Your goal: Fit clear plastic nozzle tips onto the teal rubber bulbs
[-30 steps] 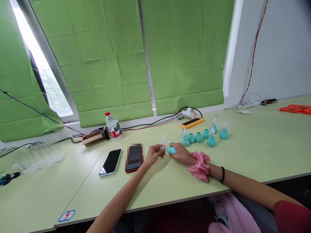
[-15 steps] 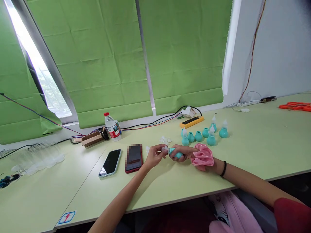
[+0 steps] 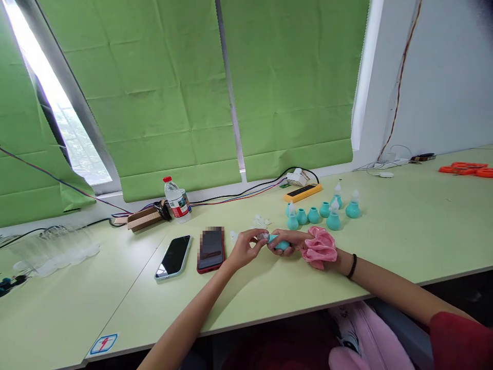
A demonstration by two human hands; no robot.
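Observation:
My right hand [image 3: 293, 238] is wrapped around a turquoise squeeze bulb [image 3: 283, 245], its neck turned to the left. At that neck, my left hand [image 3: 245, 248] pinches a small clear nozzle [image 3: 263, 236] between thumb and fingers. The nozzle's end meets the bulb's neck; how deep it sits I cannot tell. Beyond my hands stand several turquoise bulbs. Some are bare with open necks, like this bulb [image 3: 313, 216]; others carry clear pointed tips, like this tipped bulb [image 3: 334, 220]. Small whitish clear parts [image 3: 260, 222] lie just behind my left hand.
Two phones, a dark one [image 3: 173, 257] and a red-cased one [image 3: 211, 250], lie left of my hands. Farther back are a water bottle [image 3: 177, 201], a cardboard tray [image 3: 144, 220] and a yellow power strip [image 3: 303, 192]. Clear cups [image 3: 57, 257] lie far left, orange scissors [image 3: 464, 168] far right.
My left fingers have shifted slightly on the nozzle, which now sits closer against the bulb's neck. The right hand keeps its grip. The whole view has moved a little.

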